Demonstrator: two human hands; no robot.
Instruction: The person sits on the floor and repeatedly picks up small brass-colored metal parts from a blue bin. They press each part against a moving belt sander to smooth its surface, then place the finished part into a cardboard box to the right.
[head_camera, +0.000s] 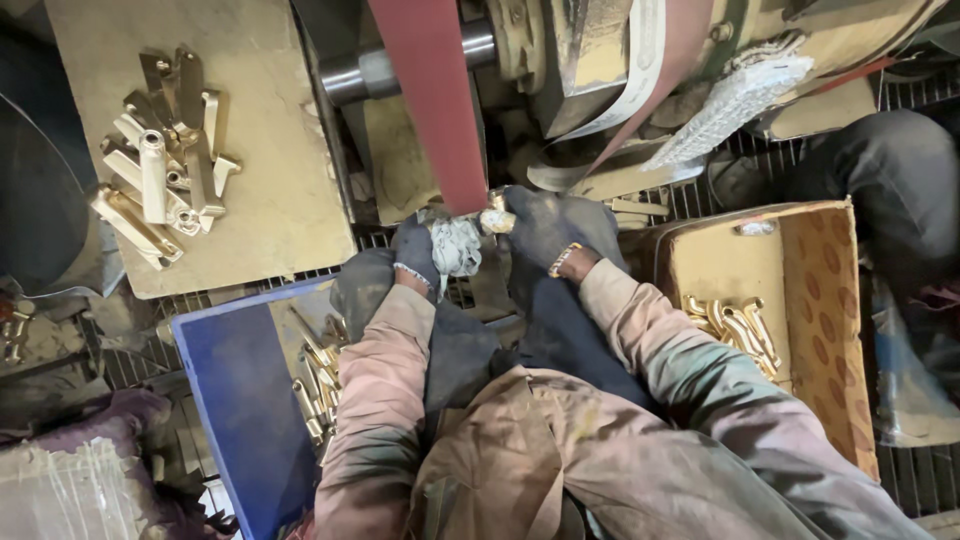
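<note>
While a brass part (497, 218) is being clamped by both hands, left hand (418, 252) and right hand (545, 228), against the belt (440, 110), the rag (456, 246) is risking being snagged.

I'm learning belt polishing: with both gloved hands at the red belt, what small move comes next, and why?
Probably roll the brass piece slightly against the red belt: the left hand and right hand pinch it at the belt's lower end, so only one face seems to meet it.
</note>
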